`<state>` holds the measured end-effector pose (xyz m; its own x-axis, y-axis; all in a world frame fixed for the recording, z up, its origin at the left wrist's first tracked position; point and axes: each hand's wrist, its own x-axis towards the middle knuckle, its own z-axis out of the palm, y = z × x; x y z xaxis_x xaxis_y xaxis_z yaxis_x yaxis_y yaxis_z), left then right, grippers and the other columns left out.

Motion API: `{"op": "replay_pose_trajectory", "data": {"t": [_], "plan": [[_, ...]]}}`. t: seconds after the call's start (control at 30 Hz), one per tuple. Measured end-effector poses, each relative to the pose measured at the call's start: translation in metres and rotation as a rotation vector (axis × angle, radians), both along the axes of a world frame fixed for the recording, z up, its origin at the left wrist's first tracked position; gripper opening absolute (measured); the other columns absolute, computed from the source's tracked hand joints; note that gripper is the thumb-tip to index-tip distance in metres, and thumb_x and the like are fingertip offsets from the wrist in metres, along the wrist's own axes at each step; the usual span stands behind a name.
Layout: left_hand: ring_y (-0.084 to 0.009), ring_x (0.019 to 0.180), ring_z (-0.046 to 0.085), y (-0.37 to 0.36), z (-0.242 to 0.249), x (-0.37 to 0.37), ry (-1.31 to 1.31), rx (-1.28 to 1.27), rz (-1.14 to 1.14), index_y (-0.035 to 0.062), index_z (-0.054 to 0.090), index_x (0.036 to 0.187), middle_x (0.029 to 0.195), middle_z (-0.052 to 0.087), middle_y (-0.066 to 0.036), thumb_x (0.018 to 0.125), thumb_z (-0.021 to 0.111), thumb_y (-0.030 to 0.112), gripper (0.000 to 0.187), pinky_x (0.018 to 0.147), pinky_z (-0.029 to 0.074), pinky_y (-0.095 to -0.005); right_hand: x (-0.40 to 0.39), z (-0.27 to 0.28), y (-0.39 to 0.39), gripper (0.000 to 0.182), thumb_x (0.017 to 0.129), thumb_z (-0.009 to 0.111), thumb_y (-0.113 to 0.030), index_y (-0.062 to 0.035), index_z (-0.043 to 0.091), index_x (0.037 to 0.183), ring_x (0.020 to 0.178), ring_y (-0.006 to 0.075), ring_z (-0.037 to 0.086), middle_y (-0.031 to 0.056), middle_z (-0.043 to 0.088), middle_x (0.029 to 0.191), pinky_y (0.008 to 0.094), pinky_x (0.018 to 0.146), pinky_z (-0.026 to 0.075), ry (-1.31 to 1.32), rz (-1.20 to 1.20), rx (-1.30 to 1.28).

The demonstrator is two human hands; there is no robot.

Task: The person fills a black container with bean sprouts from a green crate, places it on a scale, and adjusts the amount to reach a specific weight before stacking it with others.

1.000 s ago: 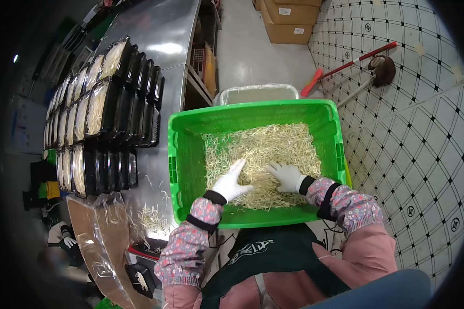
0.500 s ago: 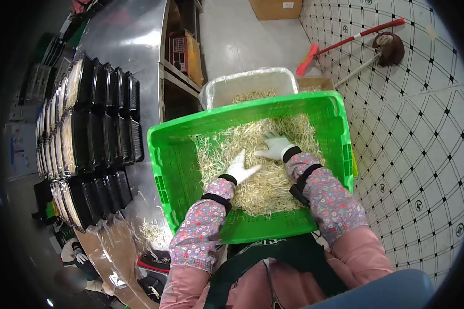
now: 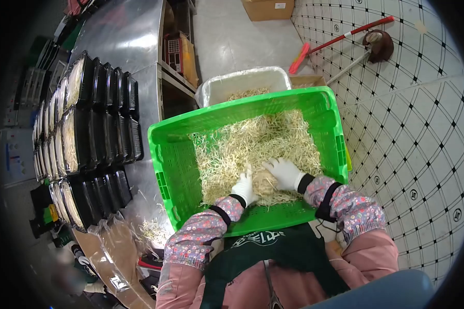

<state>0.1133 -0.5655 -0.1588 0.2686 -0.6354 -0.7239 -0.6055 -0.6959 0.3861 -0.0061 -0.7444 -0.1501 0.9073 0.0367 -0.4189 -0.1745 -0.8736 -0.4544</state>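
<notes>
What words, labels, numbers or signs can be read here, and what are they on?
I can't quote any text with certainty.
Apron: white characters with tiny letters, too unclear to quote.
Carton: white label, too small.
Tiles: small emblems, too small to make out.
Panel at far left: blurred.
Brown sheet: pale label, blurred.

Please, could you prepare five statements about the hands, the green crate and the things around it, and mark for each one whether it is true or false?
1. The left hand and right hand wear white gloves. True.
2. Both hands are outside the green crate. False: they are inside it, at the pale sprouts.
3. Black trays stand on the metal table. True.
4. The red-handled broom is in the crate. False: it is outside.
5. Loose sprouts also lie outside the crate. True.
</notes>
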Motion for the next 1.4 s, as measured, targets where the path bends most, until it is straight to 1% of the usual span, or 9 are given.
{"op": "replay_pose_trajectory", "data": {"t": [0.13, 0.3, 0.43, 0.6, 0.8, 0.93, 1.07, 1.23, 1.4], "plan": [[-0.0381, 0.093, 0.065, 0.015, -0.007, 0.018, -0.039, -0.151, 0.091, 0.0024, 0.058, 0.111, 0.089, 0.067, -0.022, 0.072, 0.078, 0.032, 0.052, 0.08, 0.052, -0.0456, 0.004, 0.004, -0.027, 0.073, 0.067, 0.074, -0.024, -0.0075, 0.051, 0.134, 0.104, 0.0334, 0.061, 0.0158, 0.063, 0.111, 0.041, 0.085, 0.052, 0.073, -0.161, 0.077], [-0.0331, 0.096, 0.063, 0.03, 0.05, 0.043, -0.199, -0.221, -0.152, 0.0134, 0.055, 0.122, 0.111, 0.062, -0.014, 0.07, 0.073, 0.015, 0.055, 0.077, 0.053, -0.0437, 0.009, 0.038, -0.084, 0.072, 0.067, 0.07, -0.028, -0.007, 0.052, 0.134, 0.097, 0.0344, 0.065, 0.0182, 0.065, 0.112, 0.0413, 0.082, 0.054, 0.103, -0.431, 0.246], [-0.0335, 0.111, 0.053, -0.002, 0.075, 0.008, -0.181, -0.546, -0.28, 0.0187, 0.038, 0.146, 0.135, 0.047, -0.015, 0.065, 0.065, -0.004, 0.088, 0.088, 0.05, -0.0443, 0.025, 0.042, -0.075, 0.078, 0.067, 0.073, -0.032, -0.0075, 0.049, 0.136, 0.105, 0.0348, 0.063, 0.0212, 0.063, 0.12, 0.0407, 0.088, 0.052, 0.1, -0.472, 0.232], [-0.042, 0.14, 0.029, 0.015, 0.033, 0.002, 0.071, -0.392, 0.184, 0.0119, 0.02, 0.154, 0.154, 0.018, -0.03, 0.071, 0.074, 0.005, 0.099, 0.114, 0.031, -0.0398, 0.026, 0.002, -0.053, 0.101, 0.067, 0.08, -0.045, -0.0069, 0.033, 0.148, 0.138, 0.0416, 0.035, 0.0268, 0.031, 0.151, 0.0406, 0.112, 0.035, 0.294, -0.103, 0.029], [-0.0327, 0.114, 0.058, 0.04, -0.005, 0.017, 0.385, -0.21, 0.632, 0.0018, 0.024, 0.152, 0.135, 0.052, -0.025, 0.084, 0.068, 0.016, 0.082, 0.096, 0.047, -0.0348, 0.059, -0.011, -0.073, 0.112, 0.067, 0.078, -0.059, 0.0005, 0.029, 0.148, 0.14, 0.0402, 0.032, 0.0296, 0.029, 0.151, 0.0407, 0.115, 0.03, 0.209, -0.414, 0.364], [-0.0147, 0.102, 0.063, 0.044, 0.032, 0.033, 0.657, -0.547, 1.01, 0.0072, 0.034, 0.15, 0.131, 0.058, -0.012, 0.092, 0.054, 0.003, 0.061, 0.082, 0.053, -0.0271, 0.032, 0.008, -0.002, 0.111, 0.059, 0.08, -0.065, 0.0022, 0.039, 0.138, 0.124, 0.0425, 0.046, 0.0275, 0.049, 0.13, 0.0547, 0.106, 0.035, 0.062, -0.144, 0.032], [-0.0199, 0.104, 0.065, 0.06, 0.081, 0.035, 0.641, -0.713, 1.178, 0.0025, 0.046, 0.14, 0.125, 0.062, -0.012, 0.097, 0.053, 0.014, 0.044, 0.084, 0.054, -0.031, 0.005, 0.028, 0.036, 0.122, 0.054, 0.084, -0.06, -0.0011, 0.029, 0.146, 0.129, 0.0444, 0.04, 0.0277, 0.042, 0.137, 0.0621, 0.103, 0.033, -0.07, 0.051, -0.139], [-0.0201, 0.103, 0.066, 0.081, 0.103, 0.022, 0.537, -0.803, 1.235, 0.0005, 0.048, 0.138, 0.123, 0.063, -0.012, 0.098, 0.055, 0.019, 0.044, 0.085, 0.053, -0.0304, 0.022, 0.022, 0.036, 0.13, 0.053, 0.086, -0.058, -0.0043, 0.018, 0.152, 0.131, 0.0438, 0.039, 0.0289, 0.037, 0.143, 0.0604, 0.105, 0.032, -0.052, 0.2, -0.29], [-0.0198, 0.111, 0.062, 0.109, 0.088, 0.01, 0.35, -0.763, 1.012, 0.0013, 0.046, 0.14, 0.129, 0.06, -0.012, 0.093, 0.064, 0.016, 0.053, 0.091, 0.051, -0.0301, 0.036, 0.015, -0.022, 0.132, 0.057, 0.084, -0.06, -0.0069, 0.013, 0.154, 0.141, 0.0474, 0.024, 0.0311, 0.017, 0.155, 0.0532, 0.114, 0.026, 0.018, -0.046, 0.036]]}}
